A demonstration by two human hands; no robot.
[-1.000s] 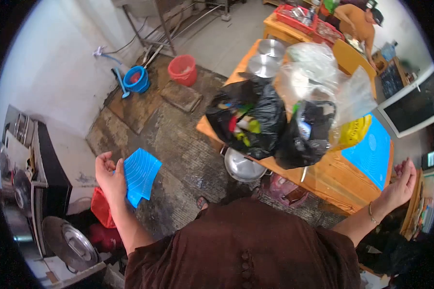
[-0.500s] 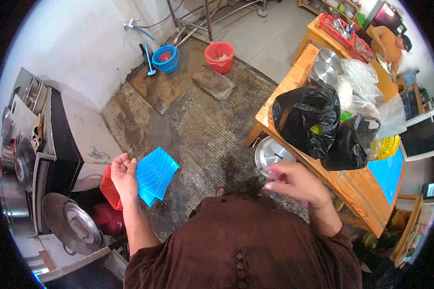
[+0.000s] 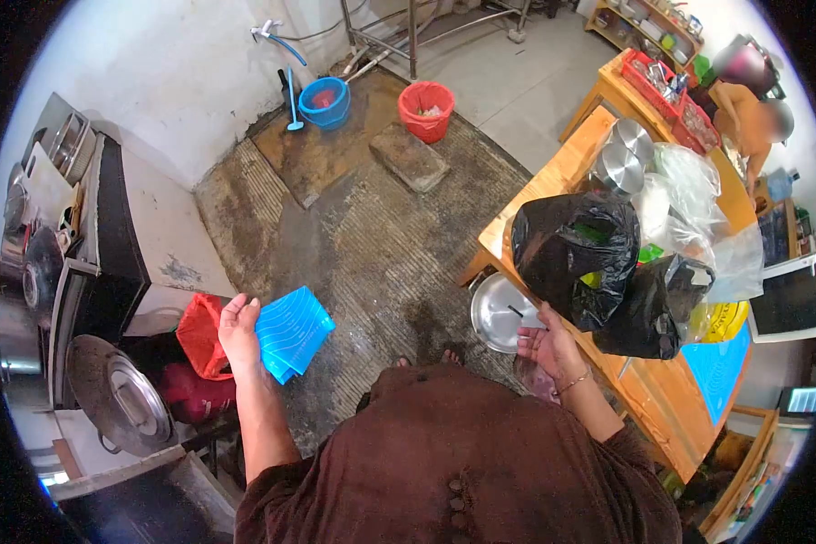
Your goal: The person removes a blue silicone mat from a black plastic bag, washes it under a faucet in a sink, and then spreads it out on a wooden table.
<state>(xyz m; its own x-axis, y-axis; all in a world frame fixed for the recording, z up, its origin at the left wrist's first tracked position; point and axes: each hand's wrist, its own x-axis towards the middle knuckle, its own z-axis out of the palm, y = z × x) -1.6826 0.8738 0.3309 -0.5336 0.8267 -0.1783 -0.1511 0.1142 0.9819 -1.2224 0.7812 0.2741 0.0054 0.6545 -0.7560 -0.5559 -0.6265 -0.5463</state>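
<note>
My left hand (image 3: 240, 335) is closed on the near edge of a folded blue mat (image 3: 295, 332) with pale curved lines, probably silicone. The mat hangs to the right of the fingers above the floor. Beside that hand, to its left, is a red bin or bag (image 3: 207, 337). My right hand (image 3: 553, 352) holds nothing, palm turned up and fingers spread. It hovers by the edge of the wooden table (image 3: 648, 385), close to a round metal pan (image 3: 494, 317) low beside it. Another blue mat (image 3: 721, 376) lies flat on the table.
Black plastic bags (image 3: 576, 249) and clear bags (image 3: 684, 181) crowd the table. A wok (image 3: 100, 390) with a lid stands at left by the stove. Along the back are a blue bucket (image 3: 325, 107), a red bin (image 3: 426, 116) and a stone block (image 3: 410, 159). A person (image 3: 743, 113) works at far right.
My right hand has turned palm up and its fingers have opened out. The left hand still holds the blue mat, slightly lower in view. My view has shifted a little.
</note>
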